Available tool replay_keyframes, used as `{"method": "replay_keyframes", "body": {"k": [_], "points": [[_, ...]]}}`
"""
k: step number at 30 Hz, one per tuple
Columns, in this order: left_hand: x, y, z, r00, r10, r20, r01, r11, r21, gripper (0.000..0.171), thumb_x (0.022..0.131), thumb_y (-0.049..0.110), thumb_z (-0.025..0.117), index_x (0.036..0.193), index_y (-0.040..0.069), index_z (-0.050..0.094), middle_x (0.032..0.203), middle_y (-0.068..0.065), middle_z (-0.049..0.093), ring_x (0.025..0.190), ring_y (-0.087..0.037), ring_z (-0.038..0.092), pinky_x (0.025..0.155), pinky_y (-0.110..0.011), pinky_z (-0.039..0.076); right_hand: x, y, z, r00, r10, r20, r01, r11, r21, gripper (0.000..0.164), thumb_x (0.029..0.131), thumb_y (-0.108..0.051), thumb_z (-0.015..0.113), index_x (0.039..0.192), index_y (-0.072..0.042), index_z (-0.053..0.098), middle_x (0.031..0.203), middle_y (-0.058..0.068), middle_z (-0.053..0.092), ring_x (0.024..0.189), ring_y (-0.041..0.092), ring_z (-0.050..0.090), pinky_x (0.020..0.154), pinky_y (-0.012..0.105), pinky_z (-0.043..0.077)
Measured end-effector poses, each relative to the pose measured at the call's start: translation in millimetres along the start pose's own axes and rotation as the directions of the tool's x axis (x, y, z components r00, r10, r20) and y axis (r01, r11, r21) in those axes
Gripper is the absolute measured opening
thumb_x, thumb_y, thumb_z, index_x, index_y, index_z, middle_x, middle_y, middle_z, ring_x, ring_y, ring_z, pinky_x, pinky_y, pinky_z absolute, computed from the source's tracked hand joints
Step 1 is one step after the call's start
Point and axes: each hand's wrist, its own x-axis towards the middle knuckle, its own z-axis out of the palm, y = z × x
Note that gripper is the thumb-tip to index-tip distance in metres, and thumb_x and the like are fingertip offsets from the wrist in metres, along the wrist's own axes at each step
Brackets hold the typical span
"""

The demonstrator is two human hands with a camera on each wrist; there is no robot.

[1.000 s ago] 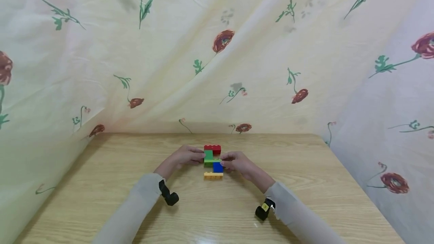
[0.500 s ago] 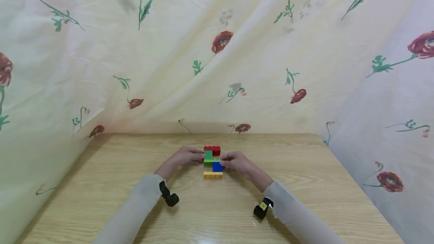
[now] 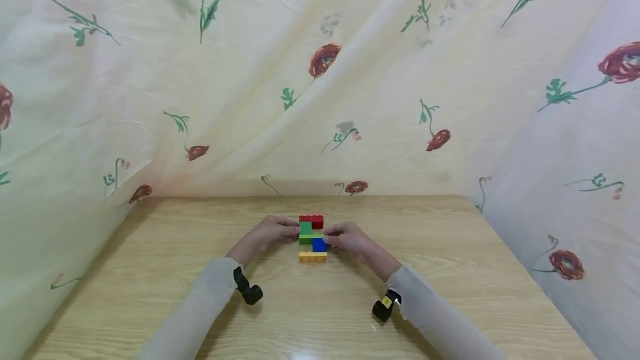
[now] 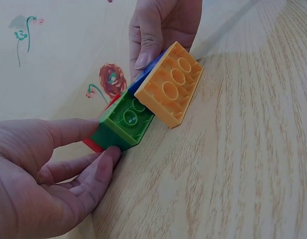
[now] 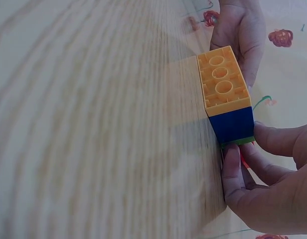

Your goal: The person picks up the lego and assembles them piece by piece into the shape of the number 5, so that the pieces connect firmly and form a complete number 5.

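Toy building bricks, tipped on their sides, form one staggered chain on the table in the head view. From back to front come a red brick [image 3: 315,221], a green brick [image 3: 305,228], a light green one [image 3: 306,240], a blue brick [image 3: 319,245] and a yellow-orange brick [image 3: 313,258]. Hollow undersides of the yellow-orange [image 4: 174,83] and light green bricks face the left wrist camera. My left hand [image 3: 272,230] pinches the green brick from the left, thumb above and fingers below. From the right, my right hand [image 3: 352,239] grips the blue brick [image 5: 232,125] near its back edge.
A wood-grain table [image 3: 310,315] lies under both forearms. Flower-patterned cloth [image 3: 240,88] hangs behind it and along both sides. Black wrist cameras are strapped at the left sleeve [image 3: 210,288] and the right sleeve [image 3: 430,304].
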Motion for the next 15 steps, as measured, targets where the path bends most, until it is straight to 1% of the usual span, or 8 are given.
{"method": "replay_keyframes", "body": {"k": [5,8,11,15], "points": [[0.9,0.9,-1.8,1.000,0.006,0.008,-0.006,1.000,0.013,0.038,0.099,0.019,0.067,0.130,-0.001,0.066,0.129,-0.017,0.068,0.108,-0.019,0.068,0.099,-0.037,0.056,1.5,-0.4,-1.0,1.000,0.015,-0.018,-0.015,1.000,-0.005,0.028,0.101,-0.010,0.062,0.126,0.001,0.068,0.120,0.015,0.069,0.096,0.020,0.063,0.086,0.033,0.057],[1.7,1.4,-1.6,1.000,0.008,-0.004,-0.008,1.000,0.013,0.037,0.099,0.019,0.067,0.130,-0.001,0.066,0.128,-0.016,0.069,0.107,-0.019,0.068,0.100,-0.038,0.056,1.9,-0.7,-2.3,1.000,0.016,-0.015,-0.016,1.000,-0.004,0.029,0.101,-0.012,0.061,0.127,0.001,0.068,0.121,0.016,0.069,0.097,0.020,0.063,0.086,0.032,0.056],[2.6,0.2,1.4,1.000,0.010,-0.017,-0.010,1.000,0.011,0.036,0.099,0.018,0.067,0.129,-0.001,0.067,0.126,-0.016,0.069,0.105,-0.019,0.068,0.099,-0.038,0.056,1.5,0.4,-4.4,1.000,0.016,-0.004,-0.016,1.000,0.003,0.031,0.101,-0.013,0.062,0.128,0.002,0.067,0.124,0.017,0.068,0.098,0.020,0.064,0.087,0.033,0.056],[4.9,-1.7,8.2,1.000,0.021,-0.004,-0.021,1.000,-0.003,0.039,0.098,0.019,0.068,0.132,-0.001,0.065,0.127,-0.017,0.069,0.105,-0.019,0.069,0.098,-0.037,0.056,0.7,3.8,-8.7,0.999,0.046,-0.027,-0.045,0.999,0.027,0.030,0.100,-0.012,0.063,0.127,0.002,0.068,0.128,0.018,0.067,0.100,0.020,0.066,0.090,0.036,0.058]]}}
